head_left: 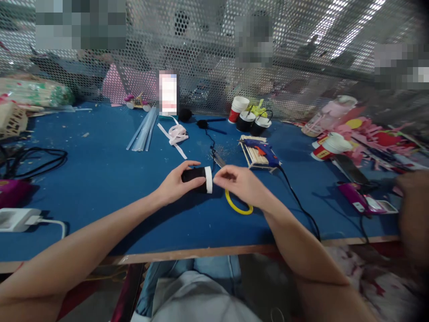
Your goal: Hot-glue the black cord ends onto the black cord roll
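My left hand [176, 182] is wrapped round a small black paper cup [196, 173] with a white band at its rim. The cup is tilted on its side, its white end [209, 180] towards my right hand. Just to the right of that end, my right hand [239, 182] is closed in a pinch; whatever is between its fingertips, if anything, is too small to see. Scissors with a yellow handle [241, 211] lie on the table under my right hand, partly hidden by it. Beyond the hands is a loose coil of white ribbon [177, 134].
A blue glue gun [264, 151] rests on a stick rack [250, 154], its cord trailing right. Farther back are clear glue sticks [144, 132], a lit phone [168, 94], black cups [246, 121] and a mesh panel [204, 53]. Another person's arm [415, 214] is at right.
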Action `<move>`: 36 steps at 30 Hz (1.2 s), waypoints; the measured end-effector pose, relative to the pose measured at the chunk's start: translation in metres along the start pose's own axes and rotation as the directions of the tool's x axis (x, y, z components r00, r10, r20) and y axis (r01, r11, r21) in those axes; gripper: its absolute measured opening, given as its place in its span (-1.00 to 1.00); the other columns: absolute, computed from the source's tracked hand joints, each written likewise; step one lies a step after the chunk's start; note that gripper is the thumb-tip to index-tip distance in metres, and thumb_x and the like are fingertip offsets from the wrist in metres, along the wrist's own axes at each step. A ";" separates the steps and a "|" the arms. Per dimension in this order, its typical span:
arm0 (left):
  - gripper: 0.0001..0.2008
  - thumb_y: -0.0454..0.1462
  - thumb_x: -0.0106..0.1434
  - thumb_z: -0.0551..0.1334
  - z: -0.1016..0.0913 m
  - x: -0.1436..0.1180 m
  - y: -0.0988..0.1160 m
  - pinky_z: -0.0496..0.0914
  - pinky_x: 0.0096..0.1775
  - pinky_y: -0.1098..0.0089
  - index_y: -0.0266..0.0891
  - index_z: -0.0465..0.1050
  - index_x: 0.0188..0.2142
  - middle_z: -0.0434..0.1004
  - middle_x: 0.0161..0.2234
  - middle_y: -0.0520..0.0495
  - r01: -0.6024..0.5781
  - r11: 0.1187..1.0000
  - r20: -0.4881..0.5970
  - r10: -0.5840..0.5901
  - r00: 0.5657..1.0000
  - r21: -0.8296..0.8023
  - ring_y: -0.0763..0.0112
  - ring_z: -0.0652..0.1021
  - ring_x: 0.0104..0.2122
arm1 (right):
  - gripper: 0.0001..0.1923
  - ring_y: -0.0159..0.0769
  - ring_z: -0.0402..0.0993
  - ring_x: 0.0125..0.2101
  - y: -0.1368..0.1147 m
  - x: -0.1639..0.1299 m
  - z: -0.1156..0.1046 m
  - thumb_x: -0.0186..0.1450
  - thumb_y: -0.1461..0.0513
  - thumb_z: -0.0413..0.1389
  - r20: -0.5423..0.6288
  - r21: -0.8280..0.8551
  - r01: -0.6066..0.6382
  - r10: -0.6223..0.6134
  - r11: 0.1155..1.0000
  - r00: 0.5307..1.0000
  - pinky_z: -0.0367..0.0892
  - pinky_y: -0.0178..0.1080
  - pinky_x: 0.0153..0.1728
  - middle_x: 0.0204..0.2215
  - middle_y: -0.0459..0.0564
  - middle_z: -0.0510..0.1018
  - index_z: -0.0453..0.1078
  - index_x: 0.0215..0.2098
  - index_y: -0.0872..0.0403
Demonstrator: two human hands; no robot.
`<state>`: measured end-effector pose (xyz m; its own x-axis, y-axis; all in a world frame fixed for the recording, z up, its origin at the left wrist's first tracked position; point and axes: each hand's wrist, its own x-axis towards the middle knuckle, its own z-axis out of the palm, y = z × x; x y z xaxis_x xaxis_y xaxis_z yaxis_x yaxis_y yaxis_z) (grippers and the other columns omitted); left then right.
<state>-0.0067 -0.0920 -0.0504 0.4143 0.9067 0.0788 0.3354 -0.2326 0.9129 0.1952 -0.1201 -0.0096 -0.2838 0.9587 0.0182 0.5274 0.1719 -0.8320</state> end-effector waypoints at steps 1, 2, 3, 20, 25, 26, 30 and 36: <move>-0.51 -0.05 0.14 0.21 -0.001 0.000 0.000 0.32 -0.35 0.43 -0.19 0.26 0.02 0.37 -0.33 -0.01 -0.004 1.000 0.014 0.004 1.000 0.012 0.42 0.42 -0.39 | -0.80 -0.40 0.37 -0.55 -0.001 0.000 -0.012 0.19 0.10 0.08 -0.091 -0.043 -0.009 0.005 0.999 0.996 0.29 -0.31 -0.50 -0.55 -0.08 0.47 0.37 -0.43 0.08; -0.51 -0.05 0.15 0.20 -0.001 -0.001 0.000 0.32 -0.37 0.44 -0.18 0.25 0.03 0.36 -0.31 -0.02 -0.014 1.000 0.030 0.014 0.999 0.023 0.43 0.42 -0.40 | -0.78 -0.42 0.35 -0.60 -0.002 0.000 -0.025 0.21 0.09 0.05 -0.208 -0.075 -0.024 0.008 0.997 0.978 0.28 -0.31 -0.53 -0.59 -0.09 0.45 0.36 -0.42 0.08; -0.50 -0.05 0.16 0.19 -0.002 -0.001 0.000 0.33 -0.37 0.43 -0.17 0.24 0.05 0.37 -0.28 -0.03 -0.029 0.999 0.047 0.027 0.999 0.042 0.43 0.43 -0.39 | -0.77 -0.42 0.34 -0.62 0.000 0.002 -0.040 0.23 0.09 0.01 -0.324 -0.113 -0.034 -0.004 0.993 0.946 0.29 -0.31 -0.55 -0.60 -0.09 0.44 0.36 -0.38 0.08; -0.58 -0.07 0.19 0.15 -0.003 0.000 -0.002 0.34 -0.05 0.22 -0.19 0.33 0.01 0.42 -0.07 -0.13 -0.195 0.943 0.119 0.168 0.979 0.271 0.22 0.45 -0.10 | -0.65 -0.01 0.41 -0.16 0.097 0.035 -0.105 0.16 0.22 0.01 -0.553 -0.658 -0.511 0.107 0.554 0.827 0.29 -0.11 -0.20 -0.24 0.32 0.49 0.37 -0.16 0.29; -0.57 -0.06 0.19 0.16 -0.004 0.001 -0.004 0.34 -0.05 0.20 -0.18 0.33 0.01 0.42 -0.07 -0.13 -0.183 0.945 0.111 0.158 0.981 0.270 0.21 0.45 -0.10 | -0.51 -0.10 0.43 -0.24 0.093 0.028 -0.098 0.03 0.22 0.16 -0.691 -0.353 -0.429 0.078 0.832 0.719 0.30 -0.13 -0.23 -0.24 0.17 0.49 0.23 -0.08 0.19; -0.56 -0.06 0.19 0.16 -0.004 0.001 -0.004 0.34 -0.04 0.20 -0.19 0.33 0.01 0.42 -0.07 -0.13 -0.181 0.946 0.108 0.157 0.982 0.269 0.21 0.45 -0.09 | -0.51 -0.13 0.43 -0.26 0.089 0.027 -0.096 0.01 0.23 0.17 -0.673 -0.278 -0.362 0.088 0.890 0.734 0.30 -0.14 -0.24 -0.25 0.14 0.50 0.24 -0.10 0.18; -0.55 -0.04 0.18 0.16 -0.006 0.003 -0.002 0.34 -0.04 0.21 -0.23 0.34 -0.01 0.44 -0.07 -0.14 -0.166 0.952 0.096 0.145 0.985 0.259 0.20 0.46 -0.09 | -0.73 -0.32 0.41 -0.46 0.057 0.016 -0.085 0.06 0.21 0.17 -0.398 0.046 -0.114 0.123 0.992 0.909 0.32 -0.24 -0.38 -0.46 -0.05 0.48 0.31 -0.28 0.13; -0.54 -0.01 0.16 0.16 -0.012 0.004 0.000 0.39 -0.24 0.32 -0.21 0.31 -0.03 0.47 -0.18 -0.09 -0.052 0.974 0.095 0.031 0.995 0.219 0.27 0.49 -0.25 | -0.76 -0.42 0.36 -0.60 0.014 -0.007 -0.060 0.14 0.10 0.15 -0.136 0.086 -0.072 0.083 0.994 0.987 0.32 -0.31 -0.54 -0.59 -0.08 0.45 0.36 -0.41 0.14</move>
<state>-0.0151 -0.0846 -0.0458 0.5034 0.8613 0.0687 0.4909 -0.3506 0.7975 0.2521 -0.1108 0.0118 -0.1269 0.9916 0.0243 0.4759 0.0824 -0.8756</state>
